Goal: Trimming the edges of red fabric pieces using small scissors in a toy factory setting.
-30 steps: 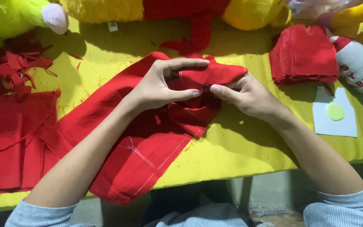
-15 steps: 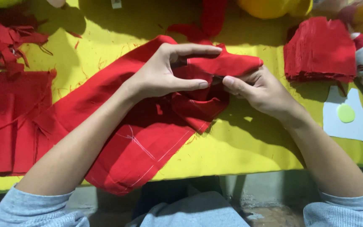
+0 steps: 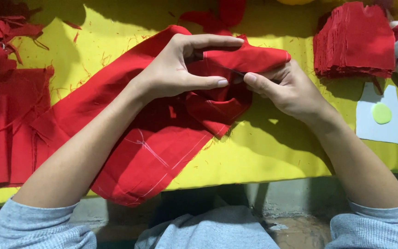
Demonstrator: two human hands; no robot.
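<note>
Both hands are sitting higher in view than before, grip unchanged. Left hand [image 3: 173, 74] and right hand [image 3: 286, 87] are each pinching one folded red fabric piece [image 3: 236, 62], fingers closed on it, over one long red cloth strip [image 3: 139, 152] on the yellow surface [image 3: 263, 157]. One stack of red cut pieces [image 3: 353, 41] is lying to the right.

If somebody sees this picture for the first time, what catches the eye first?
First, the two hands in the middle: the left hand and right hand pinch a folded piece of red cloth. It lies on a long red cloth over the yellow table cover. A stack of red pieces sits top right.
</note>
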